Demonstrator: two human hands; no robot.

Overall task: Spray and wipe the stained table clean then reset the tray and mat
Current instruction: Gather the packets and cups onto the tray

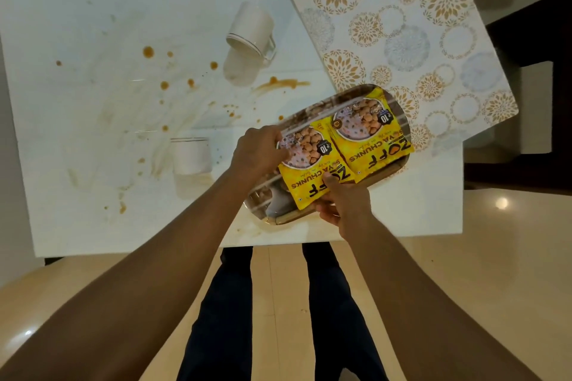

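Note:
A white table (93, 195) carries brown spill stains (281, 83) and smears across its middle. An oval tray (266, 207) sits at the near right edge with two yellow soya chunk packets (371, 139) on it. My left hand (257, 151) grips the tray's far left rim beside the left packet. My right hand (343, 201) holds the tray's near rim, thumb pressed on the left packet (312, 173). A floral mat (402, 34) lies askew at the far right, partly under the tray and overhanging the table's right edge.
A white mug (250, 31) lies tipped on its side near the table's middle. A second white cup (190, 155) stands left of the tray. A dark chair (526, 40) is beyond the right edge. My legs stand on the glossy floor below.

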